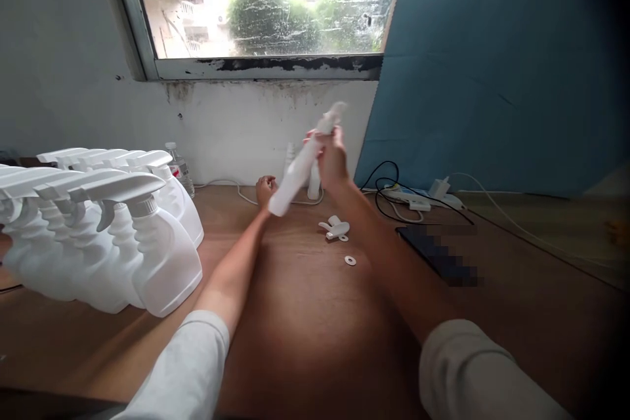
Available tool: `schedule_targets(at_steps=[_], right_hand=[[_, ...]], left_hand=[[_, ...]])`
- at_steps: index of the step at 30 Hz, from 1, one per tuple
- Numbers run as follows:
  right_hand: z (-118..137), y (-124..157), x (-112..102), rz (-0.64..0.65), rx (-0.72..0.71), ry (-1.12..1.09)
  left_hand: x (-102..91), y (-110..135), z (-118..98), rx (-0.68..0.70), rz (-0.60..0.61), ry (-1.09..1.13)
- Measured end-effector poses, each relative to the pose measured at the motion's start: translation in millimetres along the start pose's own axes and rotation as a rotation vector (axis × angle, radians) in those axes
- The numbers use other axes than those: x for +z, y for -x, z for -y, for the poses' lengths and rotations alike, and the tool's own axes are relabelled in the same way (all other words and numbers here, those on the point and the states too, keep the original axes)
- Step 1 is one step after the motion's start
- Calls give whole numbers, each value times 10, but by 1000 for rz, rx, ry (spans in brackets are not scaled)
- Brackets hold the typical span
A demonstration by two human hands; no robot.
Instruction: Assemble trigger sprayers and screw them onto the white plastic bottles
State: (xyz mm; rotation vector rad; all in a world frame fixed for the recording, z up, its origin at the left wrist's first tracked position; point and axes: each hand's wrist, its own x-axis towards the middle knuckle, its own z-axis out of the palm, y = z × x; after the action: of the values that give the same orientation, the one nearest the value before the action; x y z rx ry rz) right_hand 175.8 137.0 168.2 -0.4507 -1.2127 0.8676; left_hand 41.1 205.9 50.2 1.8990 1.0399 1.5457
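Note:
My right hand [331,159] is raised above the wooden table [305,328] and wrapped round a slim white spray bottle [300,167], which tilts with its top up to the right. My left hand [266,189] lies on the table just behind the bottle's lower end, fingers curled; whether it holds anything is hidden. A loose white trigger part [335,228] and a small white ring [350,260] lie on the table below my right hand.
Several white trigger spray bottles [123,230] stand in rows at the left. A clear water bottle [180,168] stands by the wall. A dark phone [433,252], a power strip [418,197] and cables lie at the right. A window is above.

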Motion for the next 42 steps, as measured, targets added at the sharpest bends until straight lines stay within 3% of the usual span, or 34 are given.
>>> schedule_targets(at_steps=[3, 6, 9, 12, 17, 21, 25, 29, 31, 33, 36, 42], right_hand=[[164, -83, -416, -169, -67, 16], [243, -78, -619, -358, -202, 120], [304, -35, -649, -400, -283, 185], [415, 23, -619, -346, -282, 227], [717, 170, -542, -25, -246, 146], [783, 243, -391, -65, -339, 32], [691, 276, -269, -129, -374, 58], [745, 328, -318, -24, -258, 110], [815, 343, -389, 104, -223, 99], [869, 351, -449, 217, -183, 53], [888, 368, -465, 286, -109, -34], [835, 443, -337, 385, -92, -204]], left_hand=[[170, -153, -299, 3, -53, 56], [393, -185, -723, 144, 131, 146], [563, -95, -1086, 328, 293, 75], [569, -41, -1248, 317, 353, 48], [208, -159, -1247, 250, 449, 291], [21, -129, -1398, 276, 575, 414], [158, 56, -1623, 384, 403, 188], [303, 146, -1672, 277, 337, 85], [298, 141, -1666, 238, 423, 165], [255, 149, -1671, 209, 599, 330], [168, 239, -1706, 112, 862, 548], [29, 413, -1754, -153, 1050, 524]])
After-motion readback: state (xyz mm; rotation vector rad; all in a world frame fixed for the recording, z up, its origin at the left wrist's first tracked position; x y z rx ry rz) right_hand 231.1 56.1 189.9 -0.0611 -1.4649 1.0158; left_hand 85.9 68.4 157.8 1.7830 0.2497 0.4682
